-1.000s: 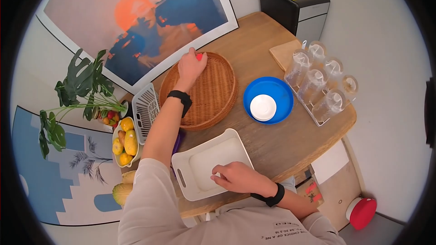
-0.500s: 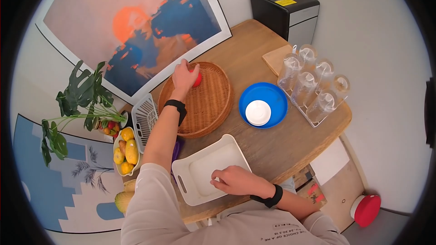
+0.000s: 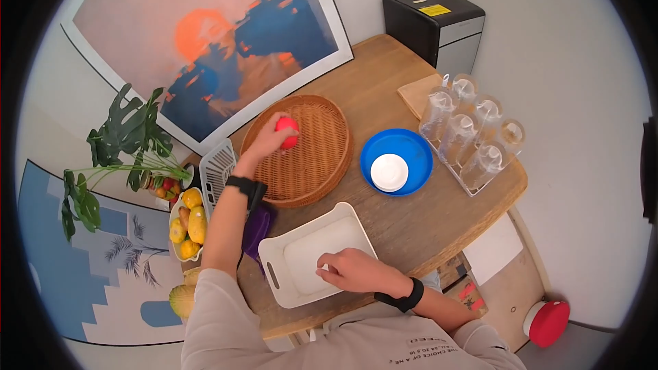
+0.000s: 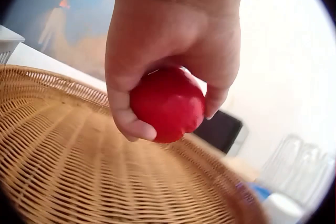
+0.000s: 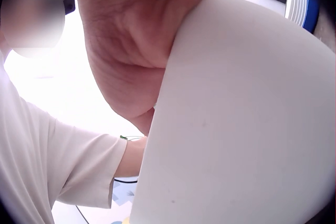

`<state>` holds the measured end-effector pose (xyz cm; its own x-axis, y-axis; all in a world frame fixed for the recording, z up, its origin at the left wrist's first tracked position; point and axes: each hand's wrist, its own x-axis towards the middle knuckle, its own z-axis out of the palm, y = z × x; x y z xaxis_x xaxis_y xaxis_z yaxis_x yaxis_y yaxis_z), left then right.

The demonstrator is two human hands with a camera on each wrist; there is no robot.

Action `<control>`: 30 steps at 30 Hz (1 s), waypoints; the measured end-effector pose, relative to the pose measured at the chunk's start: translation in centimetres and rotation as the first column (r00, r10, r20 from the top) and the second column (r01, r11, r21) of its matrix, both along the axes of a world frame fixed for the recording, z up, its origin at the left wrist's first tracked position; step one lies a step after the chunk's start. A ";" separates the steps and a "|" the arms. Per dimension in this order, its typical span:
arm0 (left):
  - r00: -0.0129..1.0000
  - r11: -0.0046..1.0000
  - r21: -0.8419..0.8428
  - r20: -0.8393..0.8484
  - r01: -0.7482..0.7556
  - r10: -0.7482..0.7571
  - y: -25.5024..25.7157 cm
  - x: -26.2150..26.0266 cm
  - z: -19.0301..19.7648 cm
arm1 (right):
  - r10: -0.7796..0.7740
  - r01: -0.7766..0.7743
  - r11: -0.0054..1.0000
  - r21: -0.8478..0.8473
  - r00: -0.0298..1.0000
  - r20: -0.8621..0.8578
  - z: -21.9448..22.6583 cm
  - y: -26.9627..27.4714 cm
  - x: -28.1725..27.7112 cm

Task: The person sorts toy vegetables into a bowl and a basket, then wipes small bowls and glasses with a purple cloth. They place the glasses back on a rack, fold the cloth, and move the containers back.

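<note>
A round red object [image 3: 287, 133] is held in my left hand [image 3: 269, 138], over the left part of the round wicker tray [image 3: 319, 154]. From the left wrist, the fingers and thumb of that hand [image 4: 173, 40] curl round the red object [image 4: 168, 106], with the tray's woven surface [image 4: 79, 161] below. My right hand [image 3: 360, 270] is at the near side of a white bin [image 3: 305, 250], fingers loosely bent and holding nothing. In the right wrist view the hand [image 5: 136, 40] lies against or close beside the bin's wall [image 5: 241, 108]; contact is unclear.
Right of the tray, a blue plate [image 3: 419, 151] bears a white bowl [image 3: 389, 172]. Glasses [image 3: 458, 133] stand in a rack at the right. A grey basket [image 3: 218, 171], a bowl of yellow fruit [image 3: 197, 225] and a purple item [image 3: 258, 229] are at the left.
My left hand has drawn back from the tray's far edge toward me, carrying the red object, which shows more fully. My right hand has barely moved, and the head view has shifted slightly.
</note>
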<state>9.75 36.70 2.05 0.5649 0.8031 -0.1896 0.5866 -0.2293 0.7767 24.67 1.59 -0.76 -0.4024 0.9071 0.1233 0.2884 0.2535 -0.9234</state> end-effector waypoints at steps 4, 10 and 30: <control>0.924 0.928 -0.359 0.380 0.096 0.051 -11.9 -3.2 7.2 | -0.240 0.256 0.966 0.040 0.943 -0.230 1.3 -0.3 -0.6; 0.975 0.931 -0.360 0.222 0.066 0.016 -28.3 -7.8 2.9 | -0.160 0.152 0.948 0.280 0.987 0.005 1.2 -0.3 -0.3; 0.995 0.982 0.171 -0.051 -0.077 0.087 -33.9 -7.9 -0.8 | 0.144 -0.128 0.989 -0.079 0.957 0.253 0.3 0.7 -1.6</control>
<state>1.82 2.79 1.21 0.4876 0.8696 -0.0781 0.6518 -0.3031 0.6952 23.06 2.24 -0.47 -0.5332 0.8442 -0.0549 0.4848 0.2517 -0.8376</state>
